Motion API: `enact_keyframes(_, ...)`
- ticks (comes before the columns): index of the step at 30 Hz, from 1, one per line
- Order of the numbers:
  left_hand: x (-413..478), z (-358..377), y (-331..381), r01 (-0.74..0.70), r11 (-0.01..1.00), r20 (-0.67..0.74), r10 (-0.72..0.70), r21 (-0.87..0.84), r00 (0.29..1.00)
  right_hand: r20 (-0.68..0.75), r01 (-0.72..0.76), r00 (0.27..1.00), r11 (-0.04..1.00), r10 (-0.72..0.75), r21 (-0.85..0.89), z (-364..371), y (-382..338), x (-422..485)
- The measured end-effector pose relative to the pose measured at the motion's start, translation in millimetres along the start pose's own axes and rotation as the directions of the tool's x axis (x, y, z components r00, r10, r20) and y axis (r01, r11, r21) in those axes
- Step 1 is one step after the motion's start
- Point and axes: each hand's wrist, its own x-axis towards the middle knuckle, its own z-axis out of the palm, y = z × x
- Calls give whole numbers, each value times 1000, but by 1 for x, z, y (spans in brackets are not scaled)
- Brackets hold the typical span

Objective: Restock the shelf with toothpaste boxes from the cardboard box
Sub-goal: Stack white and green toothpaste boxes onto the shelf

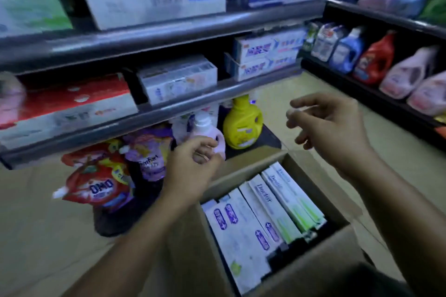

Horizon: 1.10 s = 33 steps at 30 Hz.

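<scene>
Left grip (190, 166) and right grip (330, 128) hover loose, empty, above white, green-tipped toothpaste boxes (265, 212).

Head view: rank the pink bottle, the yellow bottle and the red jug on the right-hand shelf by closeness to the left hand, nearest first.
1. Pink bottle: just behind the left hand, on the lowest level of the shelf.
2. Yellow bottle: to the right of the pink one.
3. Red jug: far off on the right-hand shelf.

Dim, bluish light; motion blur smears the shelves (154, 38), edges bowed by wide-angle distortion.
</scene>
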Motion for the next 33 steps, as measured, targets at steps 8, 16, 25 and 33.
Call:
enact_keyframes(8, 9, 132, -83, -307, 819, 585, -42, 485, 810, 131, -142, 970, 919, 203, -368, -50, 100, -18)
enact_keyframes(16, 11, 168, -132, -359, 720, 647, -161, 593, 745, 213, -126, 939, 845, 271, -520, -79, 125, -12)
enact_keyframes(25, 24, 166, -135, -649, 475, 729, 25, 594, 684, 267, -111, 915, 826, 301, -552, -73, 129, -6)
enact_keyframes(33, 20, 92, -118, -738, 546, 615, 438, 397, 655, 417, -120, 835, 857, 360, -501, -72, 125, -10)
